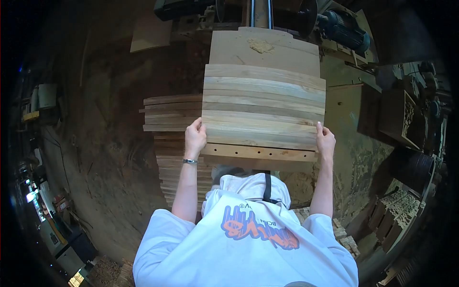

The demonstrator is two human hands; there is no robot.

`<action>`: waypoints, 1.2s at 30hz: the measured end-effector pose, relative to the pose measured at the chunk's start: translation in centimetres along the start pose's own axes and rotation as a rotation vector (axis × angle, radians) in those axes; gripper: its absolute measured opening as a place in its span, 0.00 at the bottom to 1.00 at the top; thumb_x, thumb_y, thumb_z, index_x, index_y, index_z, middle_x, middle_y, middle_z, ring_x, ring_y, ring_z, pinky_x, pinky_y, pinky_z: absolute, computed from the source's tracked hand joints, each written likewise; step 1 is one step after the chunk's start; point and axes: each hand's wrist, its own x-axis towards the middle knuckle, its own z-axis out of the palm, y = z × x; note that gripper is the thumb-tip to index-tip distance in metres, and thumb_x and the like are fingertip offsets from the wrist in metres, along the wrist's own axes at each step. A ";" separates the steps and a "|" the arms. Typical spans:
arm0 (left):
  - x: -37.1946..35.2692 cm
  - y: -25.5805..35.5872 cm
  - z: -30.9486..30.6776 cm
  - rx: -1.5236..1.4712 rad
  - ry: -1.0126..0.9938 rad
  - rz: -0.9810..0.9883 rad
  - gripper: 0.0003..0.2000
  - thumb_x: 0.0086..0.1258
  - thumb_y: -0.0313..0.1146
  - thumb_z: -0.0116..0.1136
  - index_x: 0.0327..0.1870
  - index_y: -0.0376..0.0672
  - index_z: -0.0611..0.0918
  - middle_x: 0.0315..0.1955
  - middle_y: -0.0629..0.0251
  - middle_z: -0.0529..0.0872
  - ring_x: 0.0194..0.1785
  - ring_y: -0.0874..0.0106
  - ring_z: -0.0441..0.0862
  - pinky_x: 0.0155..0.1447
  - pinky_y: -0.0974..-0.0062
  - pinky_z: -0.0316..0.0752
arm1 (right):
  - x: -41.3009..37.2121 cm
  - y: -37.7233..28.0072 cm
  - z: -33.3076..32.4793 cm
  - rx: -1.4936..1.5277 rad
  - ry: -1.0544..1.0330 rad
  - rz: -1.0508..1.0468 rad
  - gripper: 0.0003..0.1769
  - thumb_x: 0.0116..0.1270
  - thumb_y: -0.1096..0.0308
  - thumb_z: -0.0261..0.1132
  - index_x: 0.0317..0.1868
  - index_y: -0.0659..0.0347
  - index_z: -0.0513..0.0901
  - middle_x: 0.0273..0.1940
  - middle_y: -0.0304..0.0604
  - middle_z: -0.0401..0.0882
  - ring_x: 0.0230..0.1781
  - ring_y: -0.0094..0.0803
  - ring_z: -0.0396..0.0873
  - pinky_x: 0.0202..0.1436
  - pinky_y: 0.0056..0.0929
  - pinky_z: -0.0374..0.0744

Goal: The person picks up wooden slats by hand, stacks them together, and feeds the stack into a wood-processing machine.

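A row of pale wooden boards (263, 107) lies side by side on a light panel (287, 50) in front of me. My left hand (195, 139) grips the left end of the boards near the front, its fingers closed on the edge. On the right, my right hand (325, 140) is closed at the opposite end of the boards. Nearest my body runs a wooden strip (248, 152) with several dark holes, a thin dark gap separating it from the boards. The undersides of the boards are hidden.
Stacked boards (172, 114) stand to the left, lower than the panel. Sawdust (260, 46) lies on the panel's far part. A motor (345, 31) is at the back right, with a wooden box (400, 117) at the right. More wood pieces (397, 208) lie lower right.
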 end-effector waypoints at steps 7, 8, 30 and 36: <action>5.9 2.3 0.4 0.047 0.091 0.027 0.16 0.68 0.29 0.58 0.54 0.31 0.80 0.36 0.57 0.88 0.37 0.75 0.83 0.45 0.77 0.76 | 5.5 -3.3 -0.1 0.151 0.014 -0.034 0.38 0.69 0.37 0.53 0.48 0.70 0.84 0.45 0.58 0.84 0.50 0.46 0.82 0.56 0.36 0.75; 6.8 2.9 0.4 0.040 0.082 -0.007 0.16 0.66 0.30 0.59 0.53 0.32 0.81 0.37 0.51 0.88 0.40 0.70 0.86 0.46 0.74 0.78 | 6.2 -4.1 -0.3 0.156 0.013 -0.031 0.38 0.69 0.37 0.53 0.48 0.70 0.84 0.45 0.58 0.84 0.50 0.46 0.82 0.56 0.36 0.75; 13.7 18.6 12.3 0.955 -0.354 1.073 0.65 0.28 0.48 0.78 0.75 0.50 0.52 0.70 0.38 0.52 0.71 0.39 0.51 0.72 0.38 0.48 | -4.3 -6.2 6.3 -0.208 -0.314 -1.043 0.47 0.60 0.43 0.64 0.70 0.67 0.60 0.74 0.57 0.47 0.77 0.54 0.41 0.76 0.59 0.40; 14.4 21.0 11.0 0.850 -0.672 0.891 0.65 0.26 0.54 0.75 0.74 0.47 0.54 0.60 0.37 0.63 0.65 0.44 0.61 0.65 0.43 0.57 | -2.8 -4.3 8.0 -0.336 -0.379 -1.199 0.55 0.56 0.31 0.60 0.71 0.67 0.59 0.75 0.59 0.46 0.77 0.56 0.38 0.75 0.62 0.33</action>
